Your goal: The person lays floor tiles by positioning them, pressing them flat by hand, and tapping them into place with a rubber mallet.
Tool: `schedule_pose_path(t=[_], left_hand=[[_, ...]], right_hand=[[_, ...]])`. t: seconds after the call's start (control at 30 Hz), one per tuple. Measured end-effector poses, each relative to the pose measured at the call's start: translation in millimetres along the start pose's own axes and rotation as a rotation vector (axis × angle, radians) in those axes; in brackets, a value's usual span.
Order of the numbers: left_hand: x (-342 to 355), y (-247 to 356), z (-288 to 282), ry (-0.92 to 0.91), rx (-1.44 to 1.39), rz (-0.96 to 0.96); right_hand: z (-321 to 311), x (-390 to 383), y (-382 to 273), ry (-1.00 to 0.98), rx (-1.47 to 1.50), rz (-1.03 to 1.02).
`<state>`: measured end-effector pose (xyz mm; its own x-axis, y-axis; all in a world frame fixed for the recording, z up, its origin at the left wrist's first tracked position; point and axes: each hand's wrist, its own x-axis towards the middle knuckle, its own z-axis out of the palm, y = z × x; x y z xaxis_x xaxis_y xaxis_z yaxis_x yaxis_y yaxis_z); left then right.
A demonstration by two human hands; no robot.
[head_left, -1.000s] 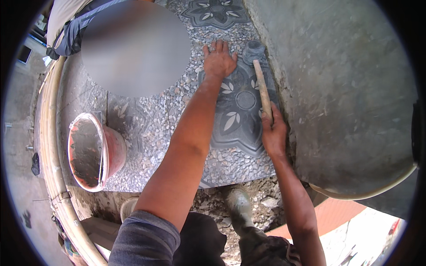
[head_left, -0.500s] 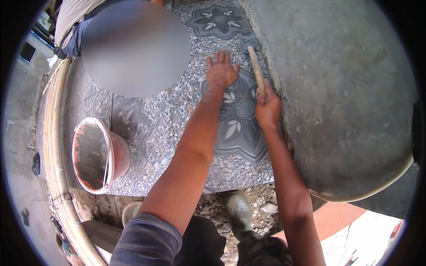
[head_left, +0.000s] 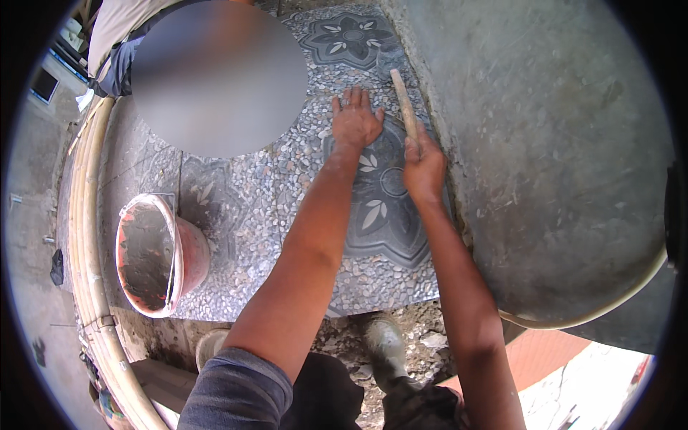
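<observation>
My left hand (head_left: 355,123) lies flat with its fingers spread on a pebble-patterned floor tile (head_left: 390,287) bearing a dark flower relief. Just right of it, my right hand (head_left: 424,170) is wrapped round the wooden handle of a mallet (head_left: 403,104). The mallet's greyish head is at the far end, low over the tiles near the wall; whether it touches them I cannot tell. Beyond it shows another tile's dark flower (head_left: 349,36).
A reddish bucket (head_left: 192,254) of wet grey mortar stands on the tiles at left, beside long bamboo poles (head_left: 89,215). A grey cement wall (head_left: 559,158) runs along the right. Another person (head_left: 129,21) is at the far left, partly blurred out. A muddy boot (head_left: 385,347) stands on rubble below.
My right hand and the mallet have shifted slightly left and away from me. My left hand stays pressed on the tile, almost in the same spot.
</observation>
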<state>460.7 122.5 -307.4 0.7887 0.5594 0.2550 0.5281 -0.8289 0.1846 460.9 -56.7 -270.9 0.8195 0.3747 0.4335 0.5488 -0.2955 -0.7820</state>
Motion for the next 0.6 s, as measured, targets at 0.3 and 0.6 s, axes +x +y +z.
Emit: schedule_pose_path(t=[0.3, 0.6], left_hand=[[1, -2, -1, 0.017, -0.038, 0.001], [-1, -2, -4, -0.01, -0.044, 0.008]], right_hand=[[-3, 10, -6, -0.116, -0.083, 0.056], [-7, -9, 7, -0.089, -0.123, 0.116]])
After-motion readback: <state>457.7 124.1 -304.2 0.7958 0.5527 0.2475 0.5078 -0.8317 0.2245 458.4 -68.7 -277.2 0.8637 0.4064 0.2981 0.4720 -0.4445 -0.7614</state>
